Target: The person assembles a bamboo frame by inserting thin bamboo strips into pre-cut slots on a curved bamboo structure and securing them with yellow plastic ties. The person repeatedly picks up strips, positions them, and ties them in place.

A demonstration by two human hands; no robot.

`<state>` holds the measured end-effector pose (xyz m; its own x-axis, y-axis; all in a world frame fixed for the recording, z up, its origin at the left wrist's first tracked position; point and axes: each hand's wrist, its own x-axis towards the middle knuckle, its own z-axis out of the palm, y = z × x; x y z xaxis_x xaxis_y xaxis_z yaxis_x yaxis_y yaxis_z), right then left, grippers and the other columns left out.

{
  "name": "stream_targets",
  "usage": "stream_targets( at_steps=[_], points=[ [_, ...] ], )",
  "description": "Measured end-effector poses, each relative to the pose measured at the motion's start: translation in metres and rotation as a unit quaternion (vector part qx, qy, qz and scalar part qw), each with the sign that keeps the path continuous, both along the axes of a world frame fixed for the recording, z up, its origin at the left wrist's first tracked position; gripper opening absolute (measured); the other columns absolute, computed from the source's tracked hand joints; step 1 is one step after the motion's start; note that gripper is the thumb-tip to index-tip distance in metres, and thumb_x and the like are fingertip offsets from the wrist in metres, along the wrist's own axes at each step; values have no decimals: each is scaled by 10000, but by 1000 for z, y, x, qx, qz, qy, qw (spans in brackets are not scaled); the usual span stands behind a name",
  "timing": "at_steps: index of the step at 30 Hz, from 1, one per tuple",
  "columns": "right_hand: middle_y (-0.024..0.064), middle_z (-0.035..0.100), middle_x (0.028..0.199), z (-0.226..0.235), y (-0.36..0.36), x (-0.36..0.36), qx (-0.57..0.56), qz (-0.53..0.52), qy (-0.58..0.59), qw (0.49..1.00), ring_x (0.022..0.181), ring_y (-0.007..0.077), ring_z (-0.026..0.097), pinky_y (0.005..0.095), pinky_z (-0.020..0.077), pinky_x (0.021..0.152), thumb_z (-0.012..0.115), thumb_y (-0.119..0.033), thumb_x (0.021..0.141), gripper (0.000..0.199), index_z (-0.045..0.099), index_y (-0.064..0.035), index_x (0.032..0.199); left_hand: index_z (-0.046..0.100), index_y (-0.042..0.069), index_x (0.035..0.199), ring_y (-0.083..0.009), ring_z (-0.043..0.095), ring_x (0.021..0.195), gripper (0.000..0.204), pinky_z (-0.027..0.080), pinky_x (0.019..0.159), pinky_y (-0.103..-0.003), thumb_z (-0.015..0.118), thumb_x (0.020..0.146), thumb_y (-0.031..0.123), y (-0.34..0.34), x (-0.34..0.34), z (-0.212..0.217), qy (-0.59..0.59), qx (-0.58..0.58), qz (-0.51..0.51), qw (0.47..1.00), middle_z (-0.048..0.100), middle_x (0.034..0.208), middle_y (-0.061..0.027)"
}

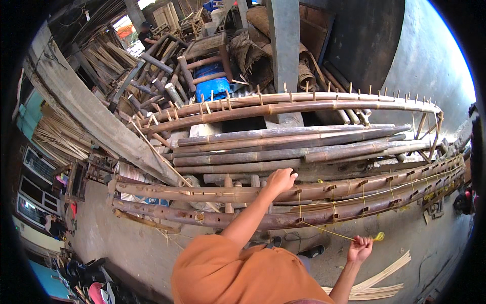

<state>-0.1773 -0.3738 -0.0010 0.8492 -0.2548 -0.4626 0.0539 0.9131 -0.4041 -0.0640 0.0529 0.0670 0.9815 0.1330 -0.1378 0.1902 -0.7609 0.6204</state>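
My left hand (282, 181) is over the upper of two long brown bamboo poles, its fingers curled; what they hold, if anything, is hidden. My right hand (360, 248) is closed round a yellow cord (329, 232), with a looped bundle of it (378, 236) sticking out beyond the fist. From this hand the cord runs taut up to the lower pole (263, 221). Turns of yellow cord span the gap to the upper pole (228, 194) at several places along the right half. Short pegs or notches line both poles. The left arm reaches across the lower pole.
Behind the poles lie stacked bamboo lengths (253, 158) and a curved bamboo frame with upright pegs (283, 108). A concrete post (285, 61) stands at the back. Split bamboo strips (379, 289) lie on the floor at lower right. Far back left is another person (147, 36).
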Motion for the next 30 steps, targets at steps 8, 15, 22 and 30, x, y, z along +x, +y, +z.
stream_targets(
  at_steps=[8, 15, 22, 30],
  points=[
    [11, 598, 689, -153, 23, -69, -327, 363, 291, 823, 572, 120, 530, 312, 391, 480, 528, -409, 953, 357, 634, -79, 867, 632, 7, 1211, -173, 676, 860, 361, 520, 780, -321, 566, 979, 275, 16, -82, 21, -16, -162, -48, 986, 725, 961, -127],
    [343, 526, 1279, -131, 59, -41, -681, 378, 163, 605, 1195, 456, 520, 435, 439, 1002, 659, -457, 850, 686, 532, 78, 1260, 605, -24, 1245, -117, 660, 906, 364, 496, 789, -257, 563, 993, 236, -39, -117, 53, 83, -223, -134, 962, 706, 941, -81],
    [224, 678, 1045, -130, 97, 22, -735, 443, 145, 492, 996, 412, 636, 528, 512, 829, 570, -252, 889, 286, 672, -4, 990, 599, 8, 1253, -318, 648, 1092, 397, 485, 925, -357, 601, 945, 258, -104, -106, 76, 72, -112, -312, 941, 647, 1181, -223],
    [166, 581, 1328, -163, 53, -113, -620, 680, 198, 339, 1211, 333, 566, 548, 396, 1005, 532, -486, 939, 498, 614, -124, 1272, 590, 3, 1265, -328, 667, 1025, 408, 502, 879, -379, 603, 945, 255, -153, -117, 51, 77, -105, -387, 913, 676, 1094, -224]
  ],
)
